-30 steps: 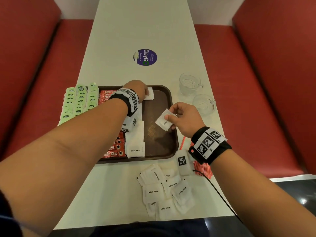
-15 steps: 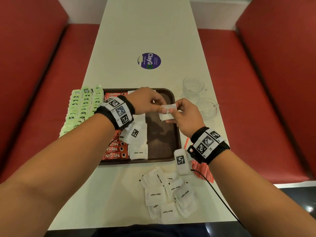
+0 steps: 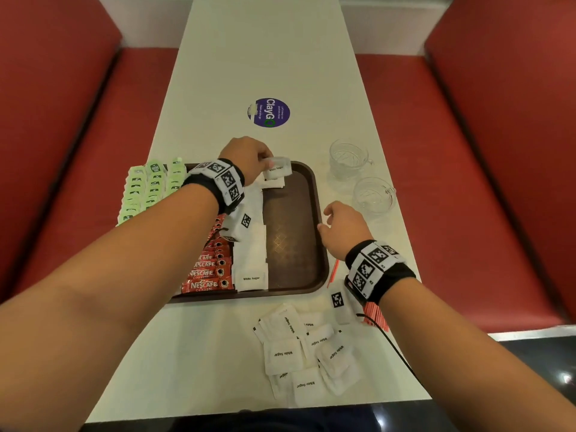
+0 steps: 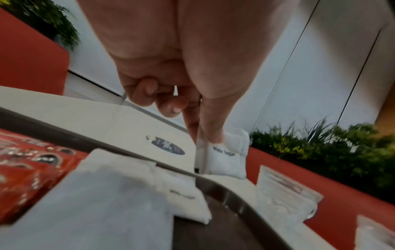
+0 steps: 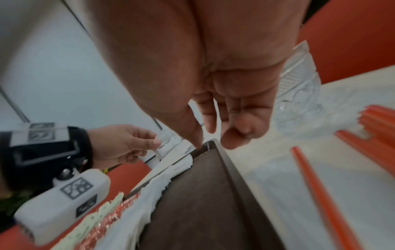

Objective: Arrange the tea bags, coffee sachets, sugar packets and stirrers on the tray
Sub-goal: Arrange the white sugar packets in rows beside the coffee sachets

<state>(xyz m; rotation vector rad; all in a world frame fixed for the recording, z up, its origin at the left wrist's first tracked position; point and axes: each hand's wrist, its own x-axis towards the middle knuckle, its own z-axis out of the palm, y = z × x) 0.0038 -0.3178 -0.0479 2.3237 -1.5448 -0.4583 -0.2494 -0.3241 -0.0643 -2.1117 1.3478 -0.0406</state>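
Observation:
A brown tray (image 3: 299, 232) holds rows of green tea bags (image 3: 146, 188), red coffee sachets (image 3: 212, 269) and a column of white sugar packets (image 3: 251, 260). My left hand (image 3: 249, 157) pinches one sugar packet (image 3: 277, 170) (image 4: 224, 157) between thumb and finger just above the tray's far edge, over the end of the sugar column. My right hand (image 3: 341, 226) hovers at the tray's right rim with fingers loosely curled and nothing in it (image 5: 230, 121). Several loose sugar packets (image 3: 307, 353) lie on the table in front of the tray. Orange stirrers (image 5: 320, 186) lie to the tray's right.
Two glass cups (image 3: 349, 157) (image 3: 372, 194) stand right of the tray. A round purple sticker (image 3: 269, 113) marks the table further back. Red bench seats flank the white table (image 3: 218, 353) on both sides.
The right hand passed the sugar packet to the left hand. The left hand carried it to the tray's far end, and the right hand drew back toward the tray's right rim, empty.

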